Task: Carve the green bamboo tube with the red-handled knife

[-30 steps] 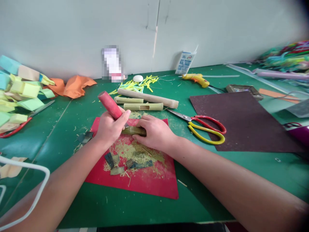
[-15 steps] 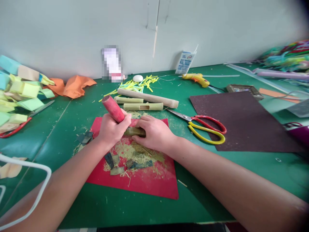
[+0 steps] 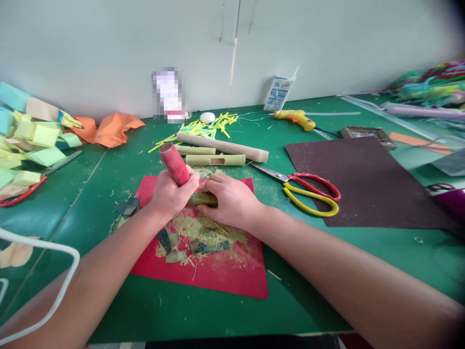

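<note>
My left hand [image 3: 173,190] is closed around a thick red tube [image 3: 174,164] that tilts up to the left. Its lower end is hidden behind my fingers. Close beside it, my right hand [image 3: 230,196] grips a short piece of bamboo [image 3: 204,198] from the right, and the two hands nearly touch. Under both lies a red sheet [image 3: 232,286] strewn with pale dust, shavings [image 3: 189,225] and dark scraps [image 3: 214,247]. Just beyond the sheet rest a bamboo piece with a cut slot [image 3: 199,160] and a longer pale stick [image 3: 221,144].
Scissors [image 3: 312,191] with red and yellow handles overlap a dark brown sheet [image 3: 359,184] on the right. Behind lie a yellow glue gun [image 3: 296,118] and a carton [image 3: 279,93]. Folded paper pieces [image 3: 39,135] crowd the left. A white rod frame [image 3: 69,276] juts in at lower left.
My left hand and the red tube have shifted slightly right, and the tube stands a little steeper. My right hand stays almost in place on the bamboo.
</note>
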`<action>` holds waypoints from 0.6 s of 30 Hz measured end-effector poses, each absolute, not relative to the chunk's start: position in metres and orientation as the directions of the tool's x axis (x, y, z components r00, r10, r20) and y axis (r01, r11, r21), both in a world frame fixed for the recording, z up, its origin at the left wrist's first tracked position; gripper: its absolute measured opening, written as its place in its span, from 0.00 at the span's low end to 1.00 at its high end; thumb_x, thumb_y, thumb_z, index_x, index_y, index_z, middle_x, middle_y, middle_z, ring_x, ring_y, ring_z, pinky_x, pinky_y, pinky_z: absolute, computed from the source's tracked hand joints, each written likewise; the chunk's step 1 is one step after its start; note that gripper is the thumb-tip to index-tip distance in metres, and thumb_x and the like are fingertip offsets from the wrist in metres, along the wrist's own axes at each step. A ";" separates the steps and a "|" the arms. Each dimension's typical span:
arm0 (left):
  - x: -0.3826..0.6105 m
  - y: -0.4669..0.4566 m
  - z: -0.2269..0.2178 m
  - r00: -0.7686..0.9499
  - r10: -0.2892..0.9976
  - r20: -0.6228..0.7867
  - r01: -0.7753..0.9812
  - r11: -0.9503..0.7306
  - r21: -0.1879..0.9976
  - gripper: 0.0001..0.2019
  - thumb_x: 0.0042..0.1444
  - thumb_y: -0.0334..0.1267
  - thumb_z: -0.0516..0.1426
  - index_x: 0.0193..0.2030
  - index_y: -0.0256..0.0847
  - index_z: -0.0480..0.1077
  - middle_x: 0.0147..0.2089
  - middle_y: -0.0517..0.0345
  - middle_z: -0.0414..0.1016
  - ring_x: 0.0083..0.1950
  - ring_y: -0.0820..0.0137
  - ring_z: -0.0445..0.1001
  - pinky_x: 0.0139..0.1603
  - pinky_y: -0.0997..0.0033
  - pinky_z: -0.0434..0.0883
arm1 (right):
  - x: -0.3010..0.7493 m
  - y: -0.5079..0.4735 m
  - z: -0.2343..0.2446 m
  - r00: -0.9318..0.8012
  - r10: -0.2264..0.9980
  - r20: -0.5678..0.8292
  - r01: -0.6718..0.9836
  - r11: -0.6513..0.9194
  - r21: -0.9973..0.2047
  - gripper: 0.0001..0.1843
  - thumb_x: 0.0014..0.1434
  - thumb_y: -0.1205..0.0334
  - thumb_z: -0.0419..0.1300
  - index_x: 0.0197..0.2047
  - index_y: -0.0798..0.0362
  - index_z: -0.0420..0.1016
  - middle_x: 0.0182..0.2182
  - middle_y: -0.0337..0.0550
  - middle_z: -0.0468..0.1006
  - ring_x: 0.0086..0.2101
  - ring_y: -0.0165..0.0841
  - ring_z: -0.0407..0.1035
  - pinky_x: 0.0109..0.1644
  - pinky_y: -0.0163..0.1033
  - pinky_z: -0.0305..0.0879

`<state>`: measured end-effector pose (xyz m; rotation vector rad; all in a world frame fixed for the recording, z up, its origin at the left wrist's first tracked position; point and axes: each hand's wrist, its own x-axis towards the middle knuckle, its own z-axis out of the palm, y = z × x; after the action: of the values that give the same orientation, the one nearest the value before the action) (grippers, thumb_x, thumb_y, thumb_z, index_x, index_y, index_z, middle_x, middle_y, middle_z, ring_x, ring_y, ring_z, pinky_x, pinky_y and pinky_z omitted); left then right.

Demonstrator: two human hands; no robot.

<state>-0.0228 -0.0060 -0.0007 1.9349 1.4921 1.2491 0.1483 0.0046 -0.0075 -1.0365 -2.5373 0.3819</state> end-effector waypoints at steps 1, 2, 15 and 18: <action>-0.023 -0.006 -0.001 0.018 0.920 0.390 0.551 -0.335 0.765 0.12 0.54 0.37 0.55 0.21 0.39 0.63 0.20 0.64 0.60 0.22 0.76 0.58 0.24 0.76 0.61 | 0.148 0.005 -0.008 -0.660 0.715 0.233 0.615 0.691 -0.381 0.13 0.54 0.56 0.61 0.39 0.57 0.75 0.35 0.47 0.76 0.37 0.37 0.66 0.42 0.40 0.61; -0.023 -0.006 -0.001 0.004 0.928 0.373 0.538 -0.317 0.781 0.13 0.55 0.37 0.55 0.21 0.39 0.62 0.19 0.65 0.59 0.21 0.77 0.57 0.24 0.76 0.60 | 0.148 0.005 -0.007 -0.660 0.716 0.229 0.616 0.690 -0.380 0.13 0.54 0.56 0.61 0.39 0.57 0.75 0.35 0.47 0.76 0.37 0.37 0.66 0.42 0.40 0.62; -0.023 -0.008 -0.004 0.049 0.901 0.432 0.535 -0.389 0.750 0.14 0.55 0.35 0.55 0.20 0.40 0.58 0.18 0.65 0.57 0.21 0.77 0.57 0.24 0.75 0.59 | 0.148 0.004 -0.010 -0.655 0.708 0.265 0.614 0.702 -0.361 0.12 0.54 0.56 0.61 0.38 0.56 0.74 0.34 0.46 0.75 0.36 0.36 0.65 0.40 0.40 0.60; -0.024 -0.009 -0.005 0.039 0.902 0.430 0.531 -0.383 0.756 0.14 0.54 0.35 0.55 0.20 0.40 0.59 0.18 0.65 0.58 0.21 0.77 0.58 0.24 0.75 0.60 | 0.148 0.004 -0.010 -0.654 0.708 0.265 0.613 0.702 -0.363 0.12 0.54 0.56 0.62 0.38 0.56 0.73 0.34 0.46 0.75 0.37 0.36 0.65 0.40 0.40 0.61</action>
<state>-0.0236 -0.0085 -0.0052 1.9335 1.4463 1.2878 0.1477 0.0037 -0.0098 -1.0265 -2.5240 0.3408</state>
